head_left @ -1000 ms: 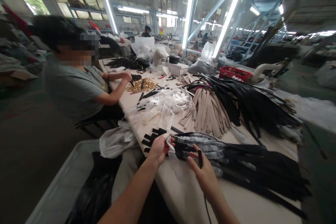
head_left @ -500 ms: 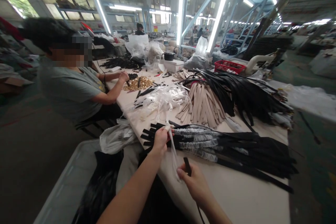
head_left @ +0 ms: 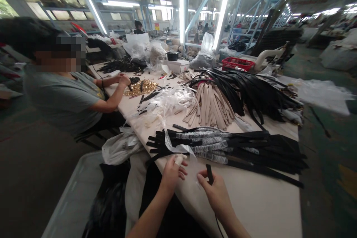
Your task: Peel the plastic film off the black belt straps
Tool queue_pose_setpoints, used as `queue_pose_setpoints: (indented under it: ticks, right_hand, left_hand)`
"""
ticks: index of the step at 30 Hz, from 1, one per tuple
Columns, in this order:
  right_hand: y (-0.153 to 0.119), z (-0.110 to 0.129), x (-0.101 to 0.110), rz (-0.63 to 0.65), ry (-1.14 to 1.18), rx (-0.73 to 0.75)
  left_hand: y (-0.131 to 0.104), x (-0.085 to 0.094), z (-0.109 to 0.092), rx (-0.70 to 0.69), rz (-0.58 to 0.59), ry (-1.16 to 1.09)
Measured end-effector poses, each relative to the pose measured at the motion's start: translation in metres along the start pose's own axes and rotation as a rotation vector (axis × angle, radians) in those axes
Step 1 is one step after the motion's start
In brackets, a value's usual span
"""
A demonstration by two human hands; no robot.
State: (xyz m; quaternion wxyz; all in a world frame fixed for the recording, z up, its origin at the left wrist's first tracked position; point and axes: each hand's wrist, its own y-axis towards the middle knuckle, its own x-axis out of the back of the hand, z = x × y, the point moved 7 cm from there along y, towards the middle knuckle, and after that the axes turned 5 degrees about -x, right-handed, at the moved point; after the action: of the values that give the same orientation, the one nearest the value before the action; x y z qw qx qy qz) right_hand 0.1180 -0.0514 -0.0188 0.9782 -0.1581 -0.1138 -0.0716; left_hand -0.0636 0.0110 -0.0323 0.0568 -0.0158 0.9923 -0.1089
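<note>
My right hand [head_left: 216, 191] is closed round a black strap [head_left: 209, 174], whose end sticks up past the fingers; a thin length trails below the wrist. Between its thumb and finger is the lower end of a translucent white plastic strip [head_left: 181, 148]. The strip runs up and left, slack and curling, over the straps to a tangled heap of the same plastic [head_left: 174, 102]. Left of the strip, my left hand [head_left: 173, 173] has its fingers apart and holds nothing; a white wrap covers one digit. Just beyond lie black straps [head_left: 251, 152], several with crinkled clear plastic round them.
Beige straps [head_left: 213, 106] and a large pile of black straps [head_left: 245, 85] lie farther back on the table [head_left: 259, 197]. At left a co-worker [head_left: 64, 93] sits by gold-coloured metal pieces [head_left: 146, 86]. A grey bin [head_left: 75, 189] stands at the table's lower left.
My left hand has let go of the plastic strip and come down toward me, its fingers opening. The strip has gone from taut to slack. My right hand still holds the strap.
</note>
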Motion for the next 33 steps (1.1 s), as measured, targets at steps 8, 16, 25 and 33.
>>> queue_pose_setpoints:
  ticks: [8,16,25,33]
  right_hand:
    - [-0.023,0.020,-0.004,-0.132,-0.493,0.334]
    - [-0.049,0.022,-0.024,-0.028,-0.582,0.473]
    - [-0.019,0.007,0.009,-0.028,-0.104,0.063]
    - [-0.002,-0.008,-0.001,0.058,0.042,-0.026]
  left_hand:
    - [-0.041,-0.040,0.024,0.090,0.143,-0.001]
    - [-0.022,-0.048,0.017,0.188,0.133,-0.247]
    - [-0.020,-0.047,0.031,0.152,0.041,-0.359]
    - [-0.029,-0.051,0.035,0.171,0.138,-0.247]
